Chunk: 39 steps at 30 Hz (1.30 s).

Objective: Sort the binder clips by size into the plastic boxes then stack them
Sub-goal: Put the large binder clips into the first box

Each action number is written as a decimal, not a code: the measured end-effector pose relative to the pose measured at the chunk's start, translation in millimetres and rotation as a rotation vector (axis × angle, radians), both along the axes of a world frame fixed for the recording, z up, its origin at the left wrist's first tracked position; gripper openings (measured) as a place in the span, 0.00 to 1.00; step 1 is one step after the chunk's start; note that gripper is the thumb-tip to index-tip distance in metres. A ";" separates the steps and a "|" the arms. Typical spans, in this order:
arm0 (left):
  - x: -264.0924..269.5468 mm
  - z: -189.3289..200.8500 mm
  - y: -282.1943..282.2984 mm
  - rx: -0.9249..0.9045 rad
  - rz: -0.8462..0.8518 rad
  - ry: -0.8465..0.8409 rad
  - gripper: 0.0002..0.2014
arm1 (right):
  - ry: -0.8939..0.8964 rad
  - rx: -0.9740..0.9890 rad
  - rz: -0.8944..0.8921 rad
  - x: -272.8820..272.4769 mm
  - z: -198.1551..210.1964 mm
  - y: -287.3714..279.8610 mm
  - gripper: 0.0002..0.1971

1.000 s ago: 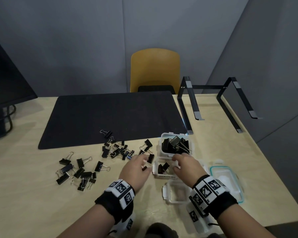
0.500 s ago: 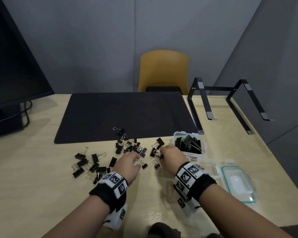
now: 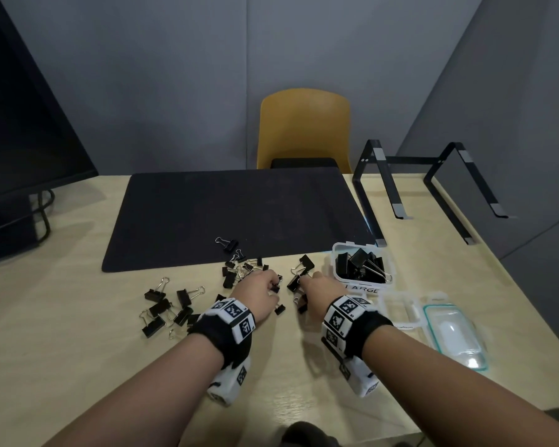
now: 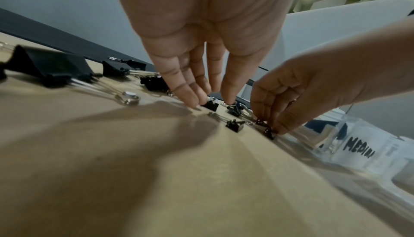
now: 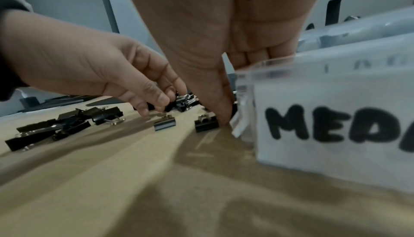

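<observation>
Mostly unsorted still: binder clips [image 3: 239, 272] lie loose on the desk [image 3: 78, 366], all placed here rel. to the LARGE box [image 3: 362, 269]. Small ones sit in a scatter just left of it; a bigger-looking bunch [image 3: 168, 308] lies well to its left. LARGE box itself is already full of big clips. A 2nd box marked MEDIUM [image 5: 336, 116] sits just in front of it, nearer the person; contents can't be made out.

Left hand [image 3: 259, 293] is down in the small scatter, fingers [image 4: 190, 97] curled low, tips touching a tiny clip [image 4: 210, 105] — contact yes, but whether it's actually pinched can't be told. Right hand [image 3: 320, 288] is between scatter & LARGE box, thumb and fingertips closed round a small clip [image 4: 267, 131] on the desk.

Step in hand, prob.: picking up small clips, both hands at once. Next move needs a clean lift w/o dragging neighbours, then a drop into the right box; no box for small ones is clearly seen, so that needs locating first. Lids & stacking come later.

Further out: clear lid [image 3: 455, 333] right of the boxes, black mat [image 3: 223, 214] behind, laptop stand [image 3: 417, 188] beyond.
</observation>
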<state>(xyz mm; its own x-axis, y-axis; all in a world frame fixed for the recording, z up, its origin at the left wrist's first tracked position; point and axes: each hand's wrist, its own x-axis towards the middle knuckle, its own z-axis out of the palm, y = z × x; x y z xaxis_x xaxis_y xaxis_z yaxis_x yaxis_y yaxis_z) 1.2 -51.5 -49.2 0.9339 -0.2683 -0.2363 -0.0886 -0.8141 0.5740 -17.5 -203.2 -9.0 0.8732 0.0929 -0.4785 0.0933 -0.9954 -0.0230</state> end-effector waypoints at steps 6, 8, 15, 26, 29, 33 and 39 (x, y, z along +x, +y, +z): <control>11.0 2.4 -9.4 0.043 -0.093 0.013 0.25 | -0.020 0.061 -0.045 2.4 -6.2 -1.3 0.19; 15.2 4.0 -13.8 0.061 -0.160 0.012 0.29 | -0.052 0.052 -0.038 1.4 -8.8 0.6 0.19; 29.2 6.2 -23.2 0.174 -0.360 0.018 0.31 | -0.031 0.070 -0.020 5.4 -7.1 0.7 0.20; 34.7 1.9 -24.2 0.209 -0.338 -0.031 0.28 | -0.159 0.270 -0.102 5.5 15.4 -6.4 0.16; 33.9 1.2 -26.0 0.222 -0.343 -0.036 0.25 | -0.184 0.319 -0.130 3.8 24.3 -14.5 0.13; 32.5 8.7 -29.9 0.188 -0.349 0.054 0.27 | -0.210 0.375 -0.162 0.2 29.6 -30.0 0.11; 20.0 19.1 -35.6 -0.151 -0.275 0.215 0.35 | -0.267 0.449 -0.191 -14.5 33.0 -59.4 0.08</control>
<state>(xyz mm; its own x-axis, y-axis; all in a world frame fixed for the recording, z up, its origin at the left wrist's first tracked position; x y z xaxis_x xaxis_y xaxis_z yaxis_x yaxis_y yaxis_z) 21.2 -87.1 -30.1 0.7555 -0.5486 -0.3580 -0.1562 -0.6816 0.7149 -32.0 -262.6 24.0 0.9799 0.0648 -0.1886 -0.0275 -0.8929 -0.4493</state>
